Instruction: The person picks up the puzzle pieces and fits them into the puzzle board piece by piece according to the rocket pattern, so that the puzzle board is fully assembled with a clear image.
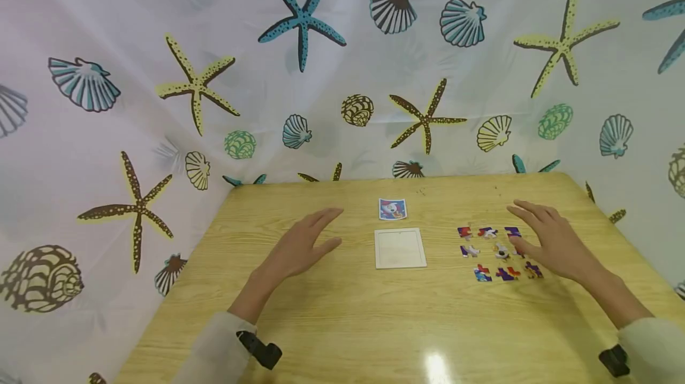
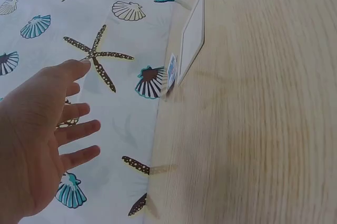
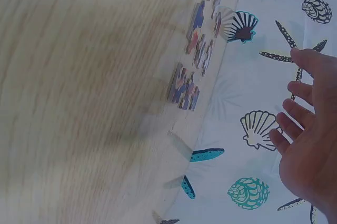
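A person's left hand (image 1: 299,246) and right hand (image 1: 558,247), fingers apart and thumbs held away, hover above a smooth, yellowish wood-grained table (image 1: 332,324), the right near jigsaw pieces (image 1: 501,252). Flat, knobbed and brightly printed, the pieces lie separated in three rows running left to right, their knobs pointing various ways; the right thumb partly hides one. Left of them, between the hands, lies a white frame (image 1: 401,250) with a raised rim, its sides running toward the cloth (image 1: 332,87); its longer axis cannot be told. Just beyond is a small picture card (image 1: 393,209), slightly curled. Starfish and shells pattern the draped white cloth.
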Tool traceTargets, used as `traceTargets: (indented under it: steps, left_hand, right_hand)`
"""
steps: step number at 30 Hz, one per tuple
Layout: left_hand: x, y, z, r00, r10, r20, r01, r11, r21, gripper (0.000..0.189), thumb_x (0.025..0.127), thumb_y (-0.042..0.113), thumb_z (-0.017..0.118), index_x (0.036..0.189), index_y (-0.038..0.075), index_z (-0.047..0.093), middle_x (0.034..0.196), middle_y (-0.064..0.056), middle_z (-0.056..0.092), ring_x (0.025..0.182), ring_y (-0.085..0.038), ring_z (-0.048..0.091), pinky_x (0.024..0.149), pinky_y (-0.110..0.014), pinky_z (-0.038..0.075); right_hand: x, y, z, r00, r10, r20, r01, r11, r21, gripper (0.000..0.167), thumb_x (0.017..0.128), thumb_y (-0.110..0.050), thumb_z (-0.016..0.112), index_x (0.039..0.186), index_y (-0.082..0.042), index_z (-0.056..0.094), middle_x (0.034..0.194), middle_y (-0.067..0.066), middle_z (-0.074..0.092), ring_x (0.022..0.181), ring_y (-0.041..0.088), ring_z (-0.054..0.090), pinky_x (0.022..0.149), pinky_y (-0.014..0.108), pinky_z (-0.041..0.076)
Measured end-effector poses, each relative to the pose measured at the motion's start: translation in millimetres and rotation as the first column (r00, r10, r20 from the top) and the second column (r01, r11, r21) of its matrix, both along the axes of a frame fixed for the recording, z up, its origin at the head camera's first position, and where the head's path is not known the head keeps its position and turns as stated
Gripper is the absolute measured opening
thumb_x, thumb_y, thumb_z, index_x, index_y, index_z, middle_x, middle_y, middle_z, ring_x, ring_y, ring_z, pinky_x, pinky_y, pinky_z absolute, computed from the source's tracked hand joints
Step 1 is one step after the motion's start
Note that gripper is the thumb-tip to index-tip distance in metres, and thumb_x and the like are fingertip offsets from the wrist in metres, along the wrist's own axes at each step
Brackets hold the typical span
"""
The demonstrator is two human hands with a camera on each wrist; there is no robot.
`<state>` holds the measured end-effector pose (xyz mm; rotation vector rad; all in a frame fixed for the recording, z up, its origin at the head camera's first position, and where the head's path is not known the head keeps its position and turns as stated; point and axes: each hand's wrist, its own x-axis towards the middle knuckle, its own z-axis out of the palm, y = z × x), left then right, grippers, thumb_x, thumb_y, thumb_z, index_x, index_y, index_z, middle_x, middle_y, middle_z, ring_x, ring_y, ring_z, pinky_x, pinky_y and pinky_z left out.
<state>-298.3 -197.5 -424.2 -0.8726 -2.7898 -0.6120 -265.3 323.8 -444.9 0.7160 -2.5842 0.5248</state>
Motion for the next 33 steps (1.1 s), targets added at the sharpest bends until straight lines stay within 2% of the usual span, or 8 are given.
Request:
traceTargets:
  steps: [3,6,10,13,15,25,29,33]
  left_hand:
    - [-1.0,1.3,2.1,0.995,-0.013,0.102,0.002,0.995,0.102,0.056,0.107,0.046,0.055,0.158,0.024,0.045,0.157,-0.003,0.049,0.138,-0.028,0.053,0.110,-0.053,0.047]
    - [-4.1,2.5,1.7,0.985,-0.039,0.170,0.004,0.979,0.202,0.051,0.109,0.043,0.053,0.154,0.021,0.051,0.152,-0.003,0.056,0.128,-0.025,0.061,0.102,-0.048,0.053]
    - [-9.1,4.8,-2.1,0.973,-0.059,0.225,-0.009,0.957,0.290,0.045,0.109,0.041,0.052,0.150,0.021,0.057,0.141,-0.008,0.064,0.117,-0.025,0.066,0.096,-0.047,0.055]
    - [-13.0,8.0,-7.6,0.955,-0.089,0.282,-0.016,0.936,0.351,0.043,0.111,0.040,0.050,0.147,0.019,0.059,0.132,-0.012,0.069,0.108,-0.025,0.070,0.094,-0.051,0.057]
    - [-15.5,11.6,-11.2,0.939,-0.110,0.326,-0.028,0.920,0.391,0.043,0.111,0.041,0.048,0.145,0.018,0.060,0.128,-0.013,0.070,0.104,-0.025,0.072,0.094,-0.054,0.056]
    - [-29.1,41.4,-40.2,0.883,-0.091,0.460,-0.137,0.889,0.438,0.056,0.112,0.048,0.038,0.141,0.007,0.062,0.135,-0.018,0.065,0.091,-0.026,0.072,0.086,-0.043,0.059]
    - [-34.7,53.2,-50.5,0.895,-0.052,0.444,-0.139,0.911,0.387,0.051,0.111,0.045,0.044,0.141,0.008,0.063,0.128,-0.015,0.068,0.089,-0.026,0.070,0.075,-0.037,0.058]
    - [-39.0,61.3,-60.2,0.917,-0.013,0.398,-0.113,0.950,0.290,0.044,0.106,0.039,0.060,0.141,0.013,0.063,0.128,-0.008,0.067,0.095,-0.020,0.060,0.076,-0.034,0.051]
  right_hand:
    - [-2.4,-4.8,4.8,0.993,0.047,0.108,-0.033,0.991,-0.128,0.057,0.100,-0.019,0.070,0.149,0.001,0.049,0.152,0.029,0.043,0.132,0.054,0.041,0.098,0.075,0.036]
    - [-3.0,-7.8,8.6,0.966,0.056,0.253,0.002,0.975,-0.223,0.057,0.104,-0.022,0.065,0.154,-0.002,0.046,0.153,0.027,0.044,0.122,0.046,0.055,0.093,0.060,0.051]
    - [-8.0,-9.4,7.5,0.890,0.119,0.440,0.058,0.928,-0.368,0.060,0.107,-0.024,0.061,0.159,-0.006,0.038,0.154,0.027,0.043,0.087,0.036,0.068,0.069,0.042,0.060]
    - [-14.0,-11.3,3.8,0.828,0.183,0.530,0.103,0.880,-0.464,0.062,0.106,-0.020,0.062,0.161,-0.005,0.034,0.154,0.031,0.041,0.068,0.031,0.064,0.059,0.040,0.060]
    - [-17.9,-13.1,1.1,0.805,0.191,0.561,0.135,0.863,-0.488,0.063,0.106,-0.019,0.063,0.160,-0.005,0.034,0.154,0.032,0.040,0.059,0.025,0.059,0.054,0.039,0.057]
    - [-39.1,-32.7,-16.5,0.753,0.183,0.632,0.209,0.845,-0.493,0.062,0.104,-0.018,0.065,0.157,0.001,0.038,0.154,0.033,0.041,0.047,0.014,0.041,0.043,0.031,0.041]
    - [-48.6,-42.9,-20.7,0.767,0.143,0.626,0.209,0.866,-0.454,0.056,0.104,-0.010,0.063,0.154,0.002,0.043,0.152,0.032,0.044,0.047,0.013,0.038,0.043,0.030,0.039]
    - [-56.6,-49.3,-23.5,0.754,0.154,0.638,0.194,0.877,-0.441,0.054,0.103,-0.003,0.061,0.154,0.001,0.043,0.155,0.030,0.043,0.044,0.012,0.033,0.042,0.029,0.036]
